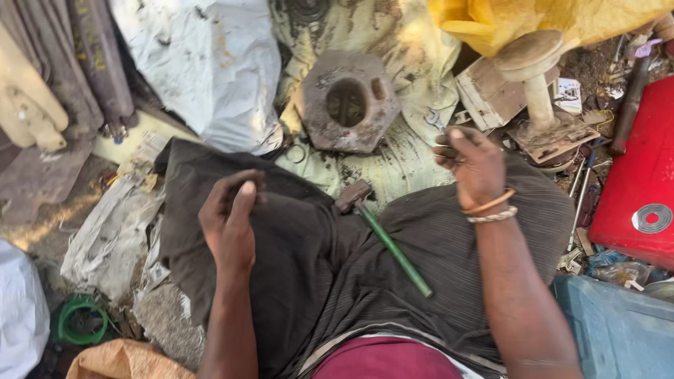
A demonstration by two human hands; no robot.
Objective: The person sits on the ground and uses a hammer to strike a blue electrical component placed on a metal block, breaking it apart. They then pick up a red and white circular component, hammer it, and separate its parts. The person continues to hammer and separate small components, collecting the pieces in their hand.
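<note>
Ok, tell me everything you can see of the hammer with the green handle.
The hammer lies across the person's lap on the dark striped cloth, between the hands, neither touching it. Its head, dull brown and rusty-looking, points up-left near the cloth's edge. The thin green handle, apparently metal or painted, runs diagonally down-right. The left hand and right hand are apart from it.

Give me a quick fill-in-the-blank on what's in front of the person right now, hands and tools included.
1. The hammer lying on the person's lap has a ____ handle.
2. The right hand wears two bracelets on its ____.
3. The rusty metal block on the ground ahead has a ____ in its middle.
4. The left hand rests on the dark ____ over the knee.

Missing words: green; wrist; hole; cloth
</note>
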